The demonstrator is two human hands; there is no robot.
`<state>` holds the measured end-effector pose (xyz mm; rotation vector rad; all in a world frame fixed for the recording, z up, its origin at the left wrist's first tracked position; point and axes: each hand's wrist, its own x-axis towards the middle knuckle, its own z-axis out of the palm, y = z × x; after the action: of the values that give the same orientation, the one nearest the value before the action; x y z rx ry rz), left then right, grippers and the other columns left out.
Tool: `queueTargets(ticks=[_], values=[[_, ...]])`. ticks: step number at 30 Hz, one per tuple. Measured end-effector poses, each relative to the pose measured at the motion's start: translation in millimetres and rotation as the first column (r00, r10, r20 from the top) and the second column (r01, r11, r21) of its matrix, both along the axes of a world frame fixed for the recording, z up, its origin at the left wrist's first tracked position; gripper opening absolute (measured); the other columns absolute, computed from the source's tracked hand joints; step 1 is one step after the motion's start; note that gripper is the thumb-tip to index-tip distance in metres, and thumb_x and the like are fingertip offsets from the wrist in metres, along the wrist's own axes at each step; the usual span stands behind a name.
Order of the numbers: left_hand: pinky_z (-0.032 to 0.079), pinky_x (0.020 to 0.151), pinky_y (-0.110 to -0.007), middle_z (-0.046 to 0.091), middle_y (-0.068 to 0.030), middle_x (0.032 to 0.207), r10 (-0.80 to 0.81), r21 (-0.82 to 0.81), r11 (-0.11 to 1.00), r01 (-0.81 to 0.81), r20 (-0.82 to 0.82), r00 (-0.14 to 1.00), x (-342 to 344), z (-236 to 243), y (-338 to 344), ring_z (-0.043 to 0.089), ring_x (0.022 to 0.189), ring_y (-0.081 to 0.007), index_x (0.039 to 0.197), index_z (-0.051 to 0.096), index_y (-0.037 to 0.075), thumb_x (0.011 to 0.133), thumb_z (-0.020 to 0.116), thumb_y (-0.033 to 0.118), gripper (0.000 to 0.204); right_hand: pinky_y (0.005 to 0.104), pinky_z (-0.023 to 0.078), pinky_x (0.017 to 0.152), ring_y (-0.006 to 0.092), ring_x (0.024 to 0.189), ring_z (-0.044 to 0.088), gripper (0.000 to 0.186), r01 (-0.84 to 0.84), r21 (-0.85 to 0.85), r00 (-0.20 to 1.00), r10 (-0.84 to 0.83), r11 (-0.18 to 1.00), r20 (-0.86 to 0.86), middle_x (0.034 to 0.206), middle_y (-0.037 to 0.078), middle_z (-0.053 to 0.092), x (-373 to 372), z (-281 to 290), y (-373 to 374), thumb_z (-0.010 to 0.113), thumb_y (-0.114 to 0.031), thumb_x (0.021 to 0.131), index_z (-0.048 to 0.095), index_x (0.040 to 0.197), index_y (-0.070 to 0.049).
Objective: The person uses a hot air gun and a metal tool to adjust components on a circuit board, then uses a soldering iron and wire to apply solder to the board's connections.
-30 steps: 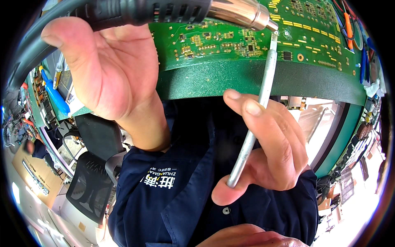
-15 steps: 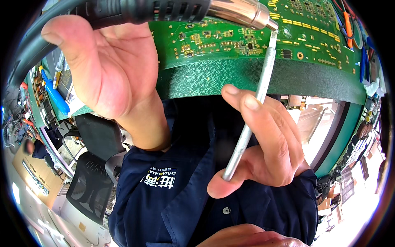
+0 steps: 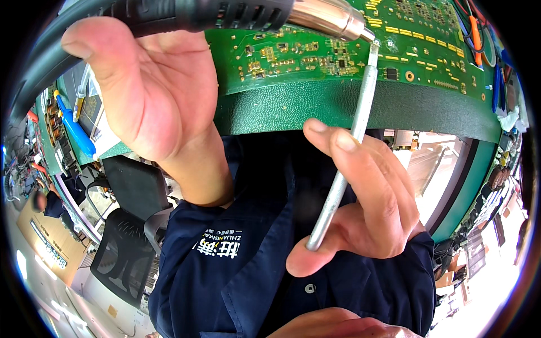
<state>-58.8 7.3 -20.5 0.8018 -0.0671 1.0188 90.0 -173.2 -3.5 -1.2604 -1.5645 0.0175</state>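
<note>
On the chest of my dark blue work jacket (image 3: 265, 281) sits a small white printed label (image 3: 217, 246), a short block of characters that reads upside down from where I look. At the far left edge a tan cardboard box (image 3: 42, 242) stands on the floor, carrying a pale rectangular sticker (image 3: 48, 248) along its side. I can make out no screens, and anything further off is too blurred to tell.
</note>
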Motion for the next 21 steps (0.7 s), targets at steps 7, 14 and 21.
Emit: queueTargets(ticks=[7,14,21], values=[[0.043,0.102,-0.053,0.058,-0.015,0.13,-0.008,0.01,1.0,0.008,-0.007,1.0,-0.3,-1.7,2.5,0.054,0.12,-0.0341,0.135,0.051,0.006,0.096,0.055,0.045,0.056,0.0368,0.058,0.06,0.0334,0.069,0.07,0.098,-0.033,-0.058,0.999,0.035,0.998,0.023,0.083,0.027,0.069,1.8,8.2,-2.2,0.053,-0.073,0.08,0.053,0.115,0.019],[0.044,0.102,-0.052,0.059,-0.0145,0.129,-0.011,0.019,1.0,0.012,-0.013,1.0,-0.4,-3.2,1.8,0.055,0.119,-0.0334,0.135,0.051,0.007,0.096,0.055,0.045,0.055,0.0372,0.058,0.061,0.0346,0.071,0.071,0.098,-0.007,-0.016,1.0,0.007,1.0,0.002,0.084,0.027,0.069,1.0,0.2,-0.8,0.053,-0.072,0.08,0.052,0.116,0.019],[0.044,0.101,-0.052,0.059,-0.0139,0.129,-0.011,0.03,0.999,0.012,-0.018,1.0,-2.2,-1.9,-2.3,0.056,0.118,-0.0328,0.135,0.051,0.007,0.096,0.054,0.045,0.055,0.038,0.059,0.063,0.0361,0.075,0.071,0.092,-0.049,-0.042,0.997,0.052,0.998,0.064,0.086,0.029,0.069,4.4,-5.4,-3.0,0.058,-0.066,0.083,0.049,0.119,0.018]])
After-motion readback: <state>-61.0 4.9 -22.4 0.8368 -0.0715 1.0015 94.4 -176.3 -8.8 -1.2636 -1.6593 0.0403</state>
